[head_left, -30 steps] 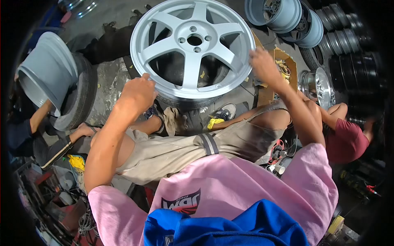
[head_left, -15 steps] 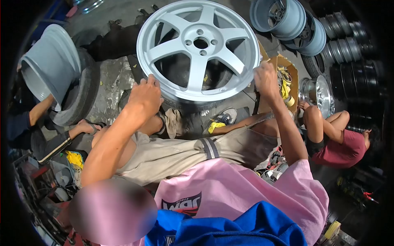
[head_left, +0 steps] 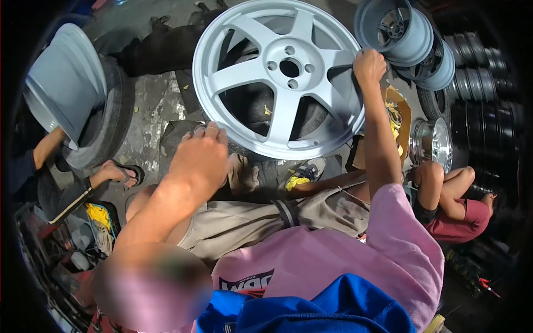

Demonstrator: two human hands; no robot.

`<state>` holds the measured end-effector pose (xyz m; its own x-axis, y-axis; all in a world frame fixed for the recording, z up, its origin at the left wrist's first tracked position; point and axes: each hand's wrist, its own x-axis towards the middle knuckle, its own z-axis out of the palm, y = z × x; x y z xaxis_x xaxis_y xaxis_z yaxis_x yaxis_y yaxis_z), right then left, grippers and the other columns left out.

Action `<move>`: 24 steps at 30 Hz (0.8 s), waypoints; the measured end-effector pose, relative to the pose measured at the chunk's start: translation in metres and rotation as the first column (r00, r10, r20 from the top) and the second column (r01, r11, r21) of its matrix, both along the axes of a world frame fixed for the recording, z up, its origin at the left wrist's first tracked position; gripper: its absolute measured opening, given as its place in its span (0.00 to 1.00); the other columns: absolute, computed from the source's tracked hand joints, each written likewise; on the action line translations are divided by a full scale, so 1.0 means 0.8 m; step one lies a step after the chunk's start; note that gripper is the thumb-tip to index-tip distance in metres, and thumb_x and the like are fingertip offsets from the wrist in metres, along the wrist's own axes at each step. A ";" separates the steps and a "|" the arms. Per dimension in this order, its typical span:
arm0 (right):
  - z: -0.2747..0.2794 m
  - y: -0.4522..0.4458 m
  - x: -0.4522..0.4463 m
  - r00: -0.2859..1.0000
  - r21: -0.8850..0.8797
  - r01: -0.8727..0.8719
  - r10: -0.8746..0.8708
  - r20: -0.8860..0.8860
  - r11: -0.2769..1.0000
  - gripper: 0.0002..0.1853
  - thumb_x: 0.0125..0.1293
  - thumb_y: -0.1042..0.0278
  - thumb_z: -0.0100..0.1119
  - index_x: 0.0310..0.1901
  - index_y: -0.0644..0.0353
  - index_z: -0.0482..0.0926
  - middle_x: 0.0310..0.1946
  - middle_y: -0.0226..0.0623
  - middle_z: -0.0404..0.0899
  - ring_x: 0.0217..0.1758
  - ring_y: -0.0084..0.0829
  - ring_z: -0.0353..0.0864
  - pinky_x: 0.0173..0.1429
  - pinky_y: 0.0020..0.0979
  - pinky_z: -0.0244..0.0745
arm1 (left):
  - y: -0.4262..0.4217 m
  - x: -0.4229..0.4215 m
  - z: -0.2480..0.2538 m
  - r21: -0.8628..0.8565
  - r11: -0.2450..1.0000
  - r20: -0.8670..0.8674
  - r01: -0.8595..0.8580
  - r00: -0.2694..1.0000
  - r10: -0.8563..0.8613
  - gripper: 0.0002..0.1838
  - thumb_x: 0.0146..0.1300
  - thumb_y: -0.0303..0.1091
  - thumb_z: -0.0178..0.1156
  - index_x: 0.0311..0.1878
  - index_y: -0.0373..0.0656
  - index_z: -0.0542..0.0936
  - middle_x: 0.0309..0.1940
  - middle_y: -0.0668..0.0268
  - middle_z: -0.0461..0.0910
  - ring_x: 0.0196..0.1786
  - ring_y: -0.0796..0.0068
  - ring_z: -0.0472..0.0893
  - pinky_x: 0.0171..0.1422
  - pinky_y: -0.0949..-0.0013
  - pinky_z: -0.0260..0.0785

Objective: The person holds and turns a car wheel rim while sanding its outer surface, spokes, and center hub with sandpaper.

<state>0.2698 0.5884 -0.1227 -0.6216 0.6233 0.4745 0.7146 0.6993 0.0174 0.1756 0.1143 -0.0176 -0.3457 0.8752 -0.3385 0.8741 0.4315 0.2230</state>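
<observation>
A pale grey six-spoke wheel rim lies face up in front of me, raised on a dark tyre that shows only in part. My right hand is closed at the rim's right edge, its fingertips hidden behind the knuckles. At the near left edge is my left hand, back upward and slightly blurred. Its fingers bend down toward the rim's lip, and whether anything is inside them is hidden.
Grey rims and dark rims stand stacked at right, near a cardboard box and a chrome rim. A person in a maroon shirt crouches there. At left another person's hand touches a grey rim.
My right hand has moved away from me along the rim's right edge. My left hand sits slightly lower against the rim. The whole view has shifted a little.
</observation>
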 end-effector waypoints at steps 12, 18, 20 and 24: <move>-0.036 -0.067 -0.313 0.868 -0.034 -0.495 0.496 0.013 0.868 0.10 0.63 0.65 0.62 0.36 0.62 0.88 0.39 0.51 0.88 0.45 0.55 0.88 0.52 0.54 0.82 | 0.023 -0.002 0.016 0.010 0.998 0.054 0.068 0.996 -0.069 0.22 0.70 0.42 0.67 0.52 0.27 0.82 0.48 0.50 0.83 0.56 0.52 0.83 0.64 0.54 0.76; -0.009 -0.271 -0.261 0.110 -0.041 -0.993 0.992 -0.065 0.108 0.06 0.65 0.70 0.58 0.33 0.60 0.84 0.39 0.42 0.84 0.49 0.46 0.85 0.54 0.48 0.82 | 0.043 -0.013 0.021 -0.006 0.998 0.145 0.059 0.988 -0.057 0.20 0.71 0.43 0.65 0.38 0.30 0.87 0.40 0.46 0.86 0.49 0.46 0.87 0.58 0.52 0.79; 0.027 -0.309 -0.183 -0.068 -0.259 -0.964 0.997 0.040 -0.055 0.08 0.58 0.71 0.64 0.40 0.60 0.85 0.44 0.38 0.80 0.53 0.42 0.80 0.57 0.45 0.76 | 0.039 -0.036 0.021 0.001 1.000 0.167 -0.017 0.986 0.016 0.23 0.72 0.46 0.64 0.34 0.30 0.87 0.35 0.42 0.86 0.45 0.42 0.87 0.55 0.48 0.80; 0.048 -0.306 -0.049 -0.197 -0.477 -0.868 0.977 0.081 -0.135 0.12 0.65 0.63 0.61 0.47 0.57 0.83 0.50 0.32 0.77 0.63 0.36 0.71 0.63 0.41 0.74 | 0.010 -0.121 -0.028 0.044 0.987 0.079 -0.154 0.985 0.150 0.22 0.72 0.48 0.62 0.37 0.36 0.90 0.36 0.45 0.88 0.48 0.43 0.87 0.58 0.45 0.76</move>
<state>0.2309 0.3439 -0.0841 -0.6350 -0.7695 0.0674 -0.7557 0.6008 -0.2606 0.0789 0.1222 -0.0399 -0.4513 0.8308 -0.3258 0.7791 0.5449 0.3100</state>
